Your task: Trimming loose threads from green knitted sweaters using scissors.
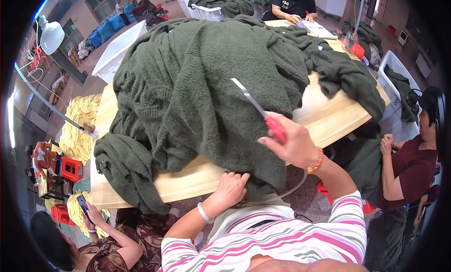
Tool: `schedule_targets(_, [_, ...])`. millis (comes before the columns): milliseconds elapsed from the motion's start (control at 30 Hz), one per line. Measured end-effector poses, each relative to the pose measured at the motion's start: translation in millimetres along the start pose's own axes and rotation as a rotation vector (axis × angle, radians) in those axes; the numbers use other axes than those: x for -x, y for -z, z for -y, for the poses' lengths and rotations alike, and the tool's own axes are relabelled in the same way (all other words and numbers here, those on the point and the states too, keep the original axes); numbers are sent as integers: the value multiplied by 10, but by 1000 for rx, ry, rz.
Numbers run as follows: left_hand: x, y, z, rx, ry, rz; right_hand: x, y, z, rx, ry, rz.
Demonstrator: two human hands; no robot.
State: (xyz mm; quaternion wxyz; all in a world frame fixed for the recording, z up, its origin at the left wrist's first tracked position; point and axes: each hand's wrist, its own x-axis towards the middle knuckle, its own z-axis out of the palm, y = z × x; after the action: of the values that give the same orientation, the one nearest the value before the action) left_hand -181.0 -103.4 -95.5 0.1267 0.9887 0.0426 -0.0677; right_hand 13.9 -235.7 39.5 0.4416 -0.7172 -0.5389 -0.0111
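A large heap of dark green knitted garments (206,84) covers most of the wooden table (188,180) in front of me. My left hand (232,187) is at the near table edge, fingers curled on the lower edge of a dark green knit that hangs toward me. Above the heap's near right side, my right hand (298,142) grips a red-handled tool (256,105). Its long narrow metal blade points up and to the left, away from me. Part of the handle is hidden in my fingers, so its exact kind is unclear.
A lamp (50,34) on a bent arm stands at the left. White bins (117,51) stand behind and to the right. People sit left, right and across the table, one with a phone (84,205). Yellow garments (80,124) lie at left beside a red stool (70,168).
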Motion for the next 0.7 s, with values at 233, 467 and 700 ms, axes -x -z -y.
schedule_targets(233, [-137, 71, -296, -114, -109, -293, -469, -1005, 181, 209, 11, 187])
schedule_targets(467, [-43, -183, -164, 90, -363, -340, -788, -1761, -207, 155, -91, 394])
schedule_targets(700, [20, -43, -30, 479, -159, -396, -1387, 592, -66, -59, -394, -171])
